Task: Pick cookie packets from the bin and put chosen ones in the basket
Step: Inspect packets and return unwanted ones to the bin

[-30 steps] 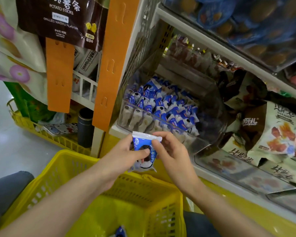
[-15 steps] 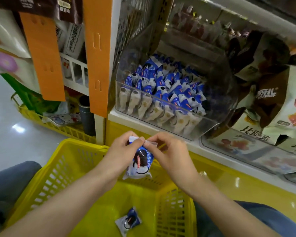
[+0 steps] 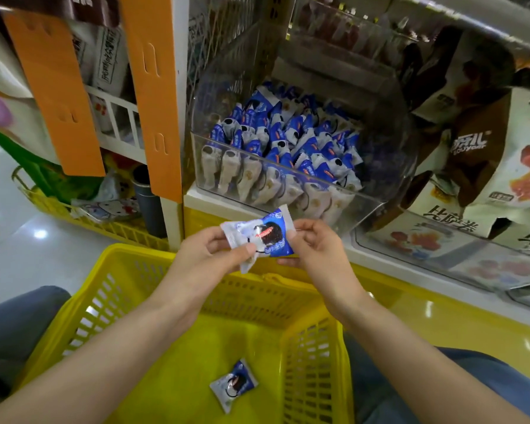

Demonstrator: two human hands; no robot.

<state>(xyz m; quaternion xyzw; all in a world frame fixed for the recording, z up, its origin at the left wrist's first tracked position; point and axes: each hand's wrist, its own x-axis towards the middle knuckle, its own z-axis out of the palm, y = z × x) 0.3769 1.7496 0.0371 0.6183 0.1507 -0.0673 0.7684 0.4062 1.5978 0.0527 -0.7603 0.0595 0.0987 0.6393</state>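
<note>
A blue-and-white packet [image 3: 262, 237] is held in both hands above the far rim of the yellow basket [image 3: 135, 270], just in front of the shelf [image 3: 193, 194] edge. The packet is turned sideways, its length running left to right, with the printed face and a dark round cookie picture turned upward. Its left end is pinched by the left hand [image 3: 208, 255]: the thumb is laid across the front of the wrapper and the fingers are curled behind it. Its right end is pinched by the right hand [image 3: 315, 249] between thumb and forefinger, with the remaining fingers loosely curled beneath. The hands are set apart by the packet's length, and both bare forearms are stretched over the basket from its near side.

A second packet [image 3: 233, 385] lies flat on the basket floor, near the right wall but apart from it.

A clear bin [image 3: 389, 166] stands on the shelf beyond the hands, at the shelf's left end. It is filled by a pile [image 3: 288, 139] of like packets, and a row of them is stood on end against the front wall. Large snack bags [image 3: 487, 154] are stacked just right of the bin. Two orange strips [image 3: 153, 96] hang to its left, and behind them another basket [image 3: 104, 224] with goods in it is set on the floor.
</note>
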